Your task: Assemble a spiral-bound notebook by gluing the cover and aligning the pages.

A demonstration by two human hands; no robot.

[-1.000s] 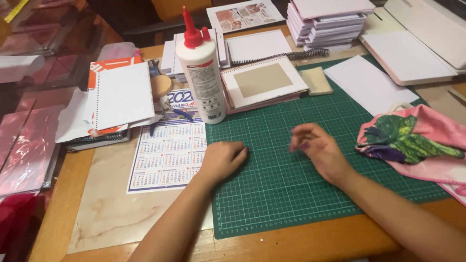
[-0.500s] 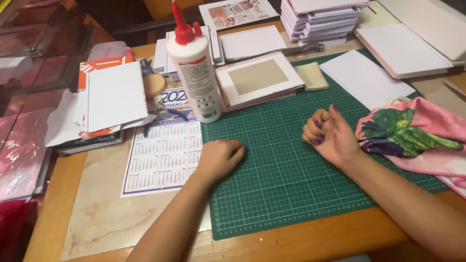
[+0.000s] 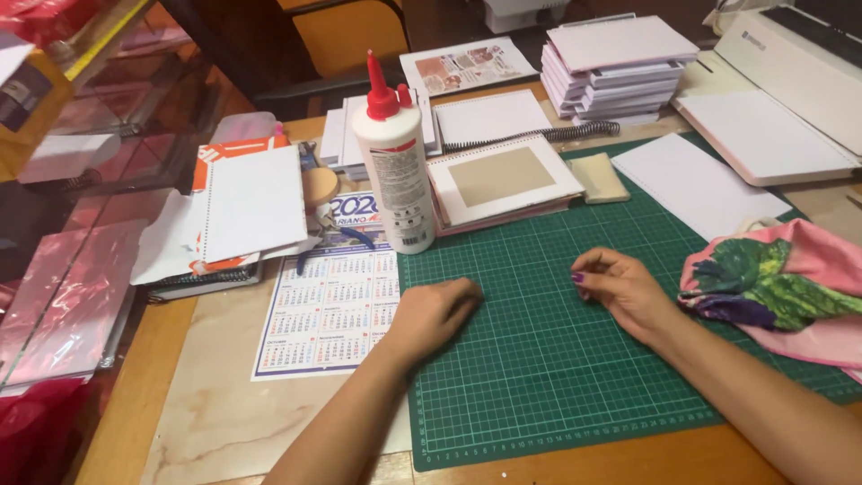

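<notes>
My left hand (image 3: 433, 314) rests knuckles-up on the left edge of the green cutting mat (image 3: 557, 377), fingers curled under, holding nothing I can see. My right hand (image 3: 621, 289) lies on the mat's middle with its fingers loosely curled toward the left hand, and nothing shows in it. A white glue bottle with a red cap (image 3: 395, 162) stands upright just beyond the left hand. Behind the hands lies a white-framed cardboard cover (image 3: 503, 180) with a small beige pad (image 3: 600, 176) beside it.
A printed calendar sheet (image 3: 328, 310) lies left of the mat. Notebooks and loose white sheets (image 3: 242, 211) are piled at the left. A stack of white pads (image 3: 615, 72) and a binding machine (image 3: 781, 99) sit at the back right. A pink floral cloth (image 3: 777, 287) lies at the right.
My right hand has dropped back onto the mat and moved left, turning palm-down from a raised curled pose. My left hand has stayed in place.
</notes>
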